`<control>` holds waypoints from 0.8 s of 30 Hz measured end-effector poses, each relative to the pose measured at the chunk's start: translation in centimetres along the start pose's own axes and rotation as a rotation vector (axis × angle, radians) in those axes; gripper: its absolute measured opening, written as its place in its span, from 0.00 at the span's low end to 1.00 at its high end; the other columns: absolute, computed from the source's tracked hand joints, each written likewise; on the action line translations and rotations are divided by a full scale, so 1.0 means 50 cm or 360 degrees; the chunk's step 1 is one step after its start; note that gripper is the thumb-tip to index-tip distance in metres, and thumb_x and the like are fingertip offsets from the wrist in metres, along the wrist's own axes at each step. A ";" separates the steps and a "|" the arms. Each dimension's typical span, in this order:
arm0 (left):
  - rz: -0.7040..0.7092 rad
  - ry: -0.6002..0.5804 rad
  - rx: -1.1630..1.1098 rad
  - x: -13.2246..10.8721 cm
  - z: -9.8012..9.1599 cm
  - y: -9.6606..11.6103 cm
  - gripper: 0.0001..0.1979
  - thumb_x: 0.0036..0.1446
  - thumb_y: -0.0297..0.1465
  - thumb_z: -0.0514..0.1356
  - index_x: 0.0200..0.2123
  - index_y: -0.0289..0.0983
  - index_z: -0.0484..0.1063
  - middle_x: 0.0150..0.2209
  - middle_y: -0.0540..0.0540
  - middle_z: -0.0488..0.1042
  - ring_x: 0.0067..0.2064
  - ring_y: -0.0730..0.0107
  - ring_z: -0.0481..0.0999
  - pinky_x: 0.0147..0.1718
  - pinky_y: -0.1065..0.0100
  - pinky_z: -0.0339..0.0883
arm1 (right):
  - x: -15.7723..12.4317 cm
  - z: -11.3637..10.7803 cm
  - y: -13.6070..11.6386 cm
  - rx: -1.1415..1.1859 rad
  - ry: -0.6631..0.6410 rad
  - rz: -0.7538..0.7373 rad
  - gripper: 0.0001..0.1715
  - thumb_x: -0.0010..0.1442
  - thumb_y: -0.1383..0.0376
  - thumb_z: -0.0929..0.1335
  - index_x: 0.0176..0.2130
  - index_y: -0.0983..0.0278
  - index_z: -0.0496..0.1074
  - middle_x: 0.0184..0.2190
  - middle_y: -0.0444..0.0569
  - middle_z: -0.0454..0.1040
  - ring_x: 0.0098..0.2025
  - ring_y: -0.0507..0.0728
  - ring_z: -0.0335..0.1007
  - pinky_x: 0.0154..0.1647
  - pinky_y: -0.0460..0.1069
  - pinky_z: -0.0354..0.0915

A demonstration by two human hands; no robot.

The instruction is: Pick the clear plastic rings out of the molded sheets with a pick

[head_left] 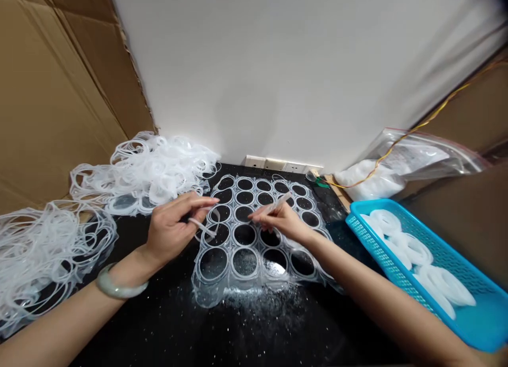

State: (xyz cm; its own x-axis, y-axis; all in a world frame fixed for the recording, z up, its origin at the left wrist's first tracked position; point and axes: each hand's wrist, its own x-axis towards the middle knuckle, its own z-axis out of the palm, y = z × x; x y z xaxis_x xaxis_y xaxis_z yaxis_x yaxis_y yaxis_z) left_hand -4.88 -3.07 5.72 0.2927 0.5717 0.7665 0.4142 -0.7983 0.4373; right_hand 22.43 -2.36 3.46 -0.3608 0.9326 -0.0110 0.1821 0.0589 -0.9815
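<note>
A clear, soft-looking sheet [208, 294] of round rings in rows lies flat on the black table. Over its left side, my left hand [169, 224] is closed, pinching a thin translucent ring [203, 227] that hangs from the fingers. My right hand [284, 222] reaches over the middle of the sheet with its fingers pinched together. A whitish translucent piece [284, 200], seen nearly edge-on, is held in that hand; it looks like one or more rings. The right fingertips are close to a ring of the sheet, and whether they touch it cannot be told.
Two tangled heaps of translucent ring scraps [166, 163] [51, 250] lie at left. A blue basket [397, 290] with bundles of white rings [415, 249] stands at right, near a plastic bag [416, 155]. Sockets [275, 165], yellow wire [436, 110], and cardboard [51, 65] border the table. White specks dot the black tabletop [159, 330].
</note>
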 end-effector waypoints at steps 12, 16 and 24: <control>0.0150 -0.1047 -0.0110 -0.197 0.039 0.124 0.09 0.67 0.27 0.53 0.43 0.37 0.73 0.52 0.42 0.74 0.55 0.62 0.70 0.52 0.62 0.68 | -0.146 0.124 0.050 -0.0139 0.0049 -0.0031 0.12 0.57 0.58 0.71 0.32 0.65 0.76 0.26 0.45 0.73 0.22 0.49 0.65 0.21 0.44 0.60; 0.0092 -0.1020 -0.0041 -0.215 0.050 0.133 0.10 0.68 0.27 0.51 0.44 0.36 0.73 0.54 0.41 0.73 0.55 0.60 0.70 0.52 0.60 0.69 | -0.149 0.127 0.055 -0.0199 0.0085 -0.0088 0.09 0.58 0.61 0.71 0.33 0.65 0.76 0.27 0.46 0.75 0.24 0.50 0.66 0.24 0.44 0.61; 0.0059 -0.1034 -0.0012 -0.212 0.052 0.143 0.11 0.68 0.26 0.50 0.43 0.35 0.72 0.53 0.40 0.74 0.53 0.58 0.71 0.50 0.56 0.70 | -0.154 0.135 0.055 -0.0353 0.0085 -0.0198 0.09 0.59 0.62 0.70 0.32 0.65 0.78 0.30 0.48 0.77 0.29 0.52 0.69 0.29 0.46 0.63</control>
State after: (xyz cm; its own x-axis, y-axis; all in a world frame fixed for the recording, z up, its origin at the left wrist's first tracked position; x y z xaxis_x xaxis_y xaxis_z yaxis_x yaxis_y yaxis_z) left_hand -2.80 -14.34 -0.49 0.7693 0.5400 0.3414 0.3885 -0.8196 0.4212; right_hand 19.53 -11.78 -0.45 -0.3454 0.9303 0.1230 0.3375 0.2454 -0.9088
